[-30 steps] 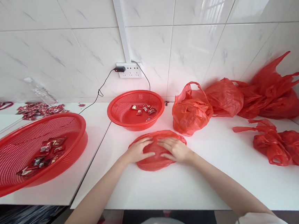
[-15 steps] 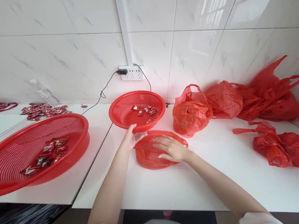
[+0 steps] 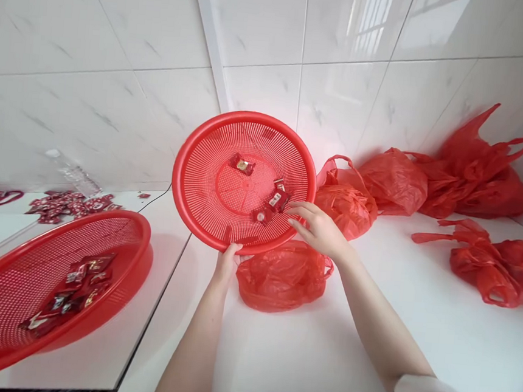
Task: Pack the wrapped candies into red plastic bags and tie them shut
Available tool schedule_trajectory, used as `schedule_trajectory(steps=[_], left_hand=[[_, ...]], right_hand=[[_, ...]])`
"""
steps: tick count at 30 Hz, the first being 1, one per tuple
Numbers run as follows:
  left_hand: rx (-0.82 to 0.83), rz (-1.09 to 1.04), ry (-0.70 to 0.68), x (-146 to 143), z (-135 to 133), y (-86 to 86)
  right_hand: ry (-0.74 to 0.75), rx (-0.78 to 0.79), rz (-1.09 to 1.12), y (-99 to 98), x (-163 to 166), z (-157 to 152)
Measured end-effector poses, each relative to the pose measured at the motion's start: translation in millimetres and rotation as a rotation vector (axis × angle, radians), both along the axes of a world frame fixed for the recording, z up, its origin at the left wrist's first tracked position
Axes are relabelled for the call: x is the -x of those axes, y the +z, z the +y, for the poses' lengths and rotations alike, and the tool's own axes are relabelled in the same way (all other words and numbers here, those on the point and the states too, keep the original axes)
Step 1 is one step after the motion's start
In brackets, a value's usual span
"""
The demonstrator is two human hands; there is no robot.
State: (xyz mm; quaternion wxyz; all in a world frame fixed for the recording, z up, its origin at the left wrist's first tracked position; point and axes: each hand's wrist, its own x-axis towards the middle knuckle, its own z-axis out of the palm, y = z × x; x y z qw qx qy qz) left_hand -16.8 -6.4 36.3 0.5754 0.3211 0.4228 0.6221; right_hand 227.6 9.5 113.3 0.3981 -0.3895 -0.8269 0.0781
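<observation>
My left hand [image 3: 227, 262] grips the near rim of a round red plastic basket [image 3: 203, 179], which is lifted and tilted towards me. Inside it lie a few small red-wrapped packets [image 3: 278, 198], mostly low on the right side. At the right rim is my right hand [image 3: 319, 230], its fingers apart and reaching over the edge close to these packets; no packet shows in it. Just below the basket, an opened red plastic bag [image 3: 276, 284] stands on the white table [image 3: 302, 358]. The basket hides part of the bag's far edge.
A larger red basket [image 3: 141, 240] with packets stands at left. Behind it are loose packets [image 3: 71, 205] and a clear plastic bottle [image 3: 78, 175]. Filled red bags [image 3: 393, 182] line the tiled wall at right, with more bags [image 3: 484, 264] nearer on the table.
My left hand has raised the basket off the table and tipped it towards me. My right hand has moved from the bag's opening up to the basket's right rim. Fewer packets show inside.
</observation>
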Motion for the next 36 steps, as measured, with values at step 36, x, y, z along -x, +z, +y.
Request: schedule_trajectory(steps=[36], left_hand=[[0.017,-0.031,0.026,-24,-6,-14.2]], right_hand=[[0.322,0.428,-0.246,-18.0,17,-7]])
